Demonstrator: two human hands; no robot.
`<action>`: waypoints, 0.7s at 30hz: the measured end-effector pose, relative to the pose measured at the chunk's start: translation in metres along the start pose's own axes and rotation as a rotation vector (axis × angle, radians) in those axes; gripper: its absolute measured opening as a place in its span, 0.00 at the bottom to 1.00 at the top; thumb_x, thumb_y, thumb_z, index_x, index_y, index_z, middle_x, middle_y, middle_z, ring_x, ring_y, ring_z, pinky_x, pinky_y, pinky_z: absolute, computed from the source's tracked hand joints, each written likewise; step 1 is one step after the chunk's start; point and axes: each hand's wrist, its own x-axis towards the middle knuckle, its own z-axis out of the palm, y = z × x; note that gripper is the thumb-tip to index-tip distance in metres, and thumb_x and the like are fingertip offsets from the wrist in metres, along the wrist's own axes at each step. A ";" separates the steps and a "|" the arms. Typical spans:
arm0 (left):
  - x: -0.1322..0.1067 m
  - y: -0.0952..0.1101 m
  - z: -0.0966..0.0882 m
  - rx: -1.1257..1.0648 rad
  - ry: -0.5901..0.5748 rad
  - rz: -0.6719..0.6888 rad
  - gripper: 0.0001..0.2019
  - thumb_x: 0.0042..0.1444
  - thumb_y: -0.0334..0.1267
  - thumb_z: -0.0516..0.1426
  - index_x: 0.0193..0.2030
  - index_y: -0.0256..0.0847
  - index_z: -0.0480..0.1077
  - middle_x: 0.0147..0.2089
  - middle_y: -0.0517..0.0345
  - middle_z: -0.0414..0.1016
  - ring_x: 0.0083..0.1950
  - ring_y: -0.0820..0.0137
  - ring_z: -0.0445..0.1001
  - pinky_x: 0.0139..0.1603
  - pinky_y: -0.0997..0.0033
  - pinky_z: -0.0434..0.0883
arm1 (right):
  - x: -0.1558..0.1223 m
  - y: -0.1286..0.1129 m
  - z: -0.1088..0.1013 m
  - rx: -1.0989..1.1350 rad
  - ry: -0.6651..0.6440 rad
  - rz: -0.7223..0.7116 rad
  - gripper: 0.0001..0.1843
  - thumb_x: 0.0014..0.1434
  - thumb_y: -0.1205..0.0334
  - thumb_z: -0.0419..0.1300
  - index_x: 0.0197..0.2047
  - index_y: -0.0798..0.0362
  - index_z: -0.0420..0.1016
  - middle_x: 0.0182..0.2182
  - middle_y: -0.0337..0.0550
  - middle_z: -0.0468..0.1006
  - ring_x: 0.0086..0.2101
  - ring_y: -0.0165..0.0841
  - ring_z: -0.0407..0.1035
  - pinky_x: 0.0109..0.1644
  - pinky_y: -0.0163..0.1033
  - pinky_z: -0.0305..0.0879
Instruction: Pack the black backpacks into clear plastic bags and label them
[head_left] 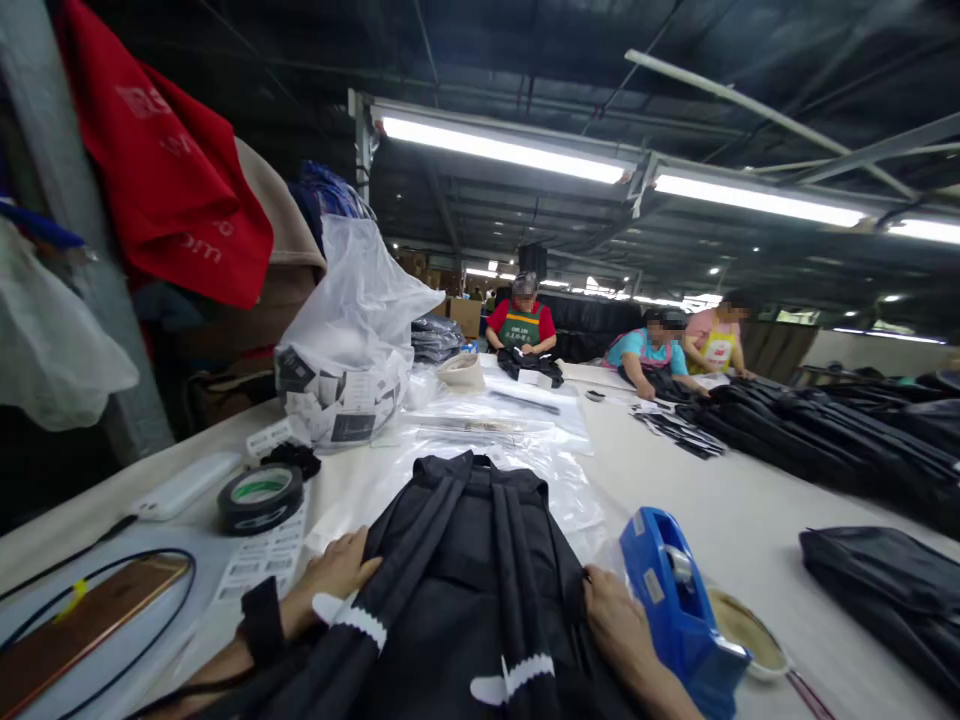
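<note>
The black backpack [469, 560] lies on the table [735, 500], straps uppermost, directly between the person's two hands. The left hand [337, 568] grasps its left side and the right hand [616, 612] its right side; how firmly, I cannot tell. White strips [364, 625] ring both straps near the hands. Just beside the right hand stands a blue tape dispenser [667, 600]. Left of the left hand lie a black tape roll [260, 512] and, nearer the person, a phone [101, 620]. Beyond the hands, co-workers [523, 325] handle dark items.
</note>
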 end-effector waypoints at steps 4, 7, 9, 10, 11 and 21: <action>-0.018 0.012 -0.022 0.332 -0.208 0.213 0.28 0.50 0.36 0.50 0.61 0.44 0.59 0.63 0.46 0.60 0.64 0.54 0.56 0.60 0.52 0.55 | 0.009 0.002 -0.004 -0.139 -0.013 -0.137 0.19 0.58 0.66 0.44 0.47 0.56 0.70 0.47 0.56 0.71 0.49 0.46 0.63 0.52 0.49 0.54; -0.007 0.030 -0.073 0.325 -0.450 0.346 0.23 0.48 0.31 0.52 0.52 0.51 0.69 0.53 0.59 0.72 0.54 0.62 0.69 0.54 0.68 0.64 | 0.019 -0.003 -0.003 -0.200 -0.013 -0.271 0.20 0.58 0.65 0.45 0.50 0.55 0.69 0.48 0.51 0.71 0.48 0.41 0.65 0.52 0.45 0.56; 0.018 0.044 -0.106 0.438 -0.080 0.199 0.19 0.50 0.32 0.53 0.50 0.43 0.70 0.50 0.53 0.74 0.53 0.60 0.70 0.54 0.67 0.63 | 0.028 -0.012 0.000 -0.180 -0.012 -0.326 0.19 0.58 0.64 0.45 0.50 0.55 0.69 0.46 0.51 0.72 0.46 0.40 0.66 0.51 0.43 0.58; 0.035 0.051 -0.116 0.446 0.121 0.126 0.18 0.52 0.34 0.53 0.51 0.40 0.69 0.51 0.50 0.73 0.54 0.59 0.69 0.54 0.66 0.63 | 0.033 -0.019 0.001 -0.161 -0.010 -0.348 0.19 0.58 0.64 0.45 0.49 0.55 0.70 0.46 0.51 0.73 0.46 0.40 0.66 0.51 0.42 0.58; 0.052 0.058 -0.121 0.448 0.209 0.085 0.18 0.55 0.35 0.50 0.52 0.35 0.67 0.51 0.44 0.72 0.54 0.56 0.68 0.53 0.63 0.63 | 0.040 -0.027 0.003 -0.143 -0.006 -0.369 0.19 0.58 0.64 0.46 0.48 0.55 0.71 0.45 0.51 0.73 0.46 0.40 0.67 0.51 0.42 0.59; 0.153 0.127 0.032 0.311 0.045 0.149 0.14 0.60 0.38 0.48 0.42 0.32 0.71 0.45 0.45 0.74 0.49 0.64 0.71 0.50 0.63 0.65 | 0.138 -0.099 0.052 -0.179 0.098 -0.370 0.21 0.58 0.63 0.50 0.53 0.58 0.68 0.49 0.53 0.72 0.51 0.40 0.65 0.55 0.44 0.57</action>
